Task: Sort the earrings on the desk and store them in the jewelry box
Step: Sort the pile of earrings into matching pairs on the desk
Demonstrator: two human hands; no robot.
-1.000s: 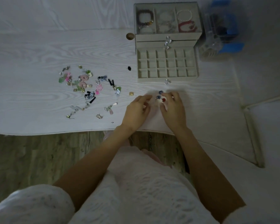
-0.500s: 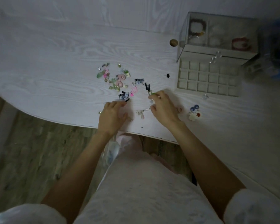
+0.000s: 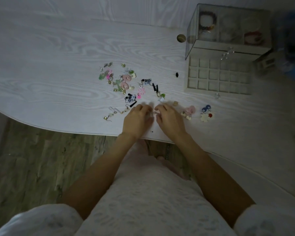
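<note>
A loose pile of several colourful earrings (image 3: pixel 126 82) lies on the white desk (image 3: pixel 58 74). My left hand (image 3: pixel 137 120) and my right hand (image 3: pixel 169 120) rest side by side near the front edge. Their curled fingertips meet on a small pale earring (image 3: pixel 153 113), which is blurred. To the right lie a pink pair (image 3: pixel 188 111) and a blue and white flower pair (image 3: pixel 206 113), set apart from the pile. The jewelry box (image 3: pixel 228 46) stands at the back right, its gridded drawer (image 3: pixel 218 77) pulled out with nothing in its cells.
A gold cube bead (image 3: pixel 175 103) lies by my right hand and a black bead (image 3: pixel 177 74) sits left of the drawer. A round brown knob (image 3: pixel 181 38) is next to the box. A blurred blue object (image 3: pixel 291 48) stands at the far right.
My view shifted left. Both hands left the flower pair, went to the pile, then came together at the desk's front edge. A pink pair now lies beside the flower pair.
</note>
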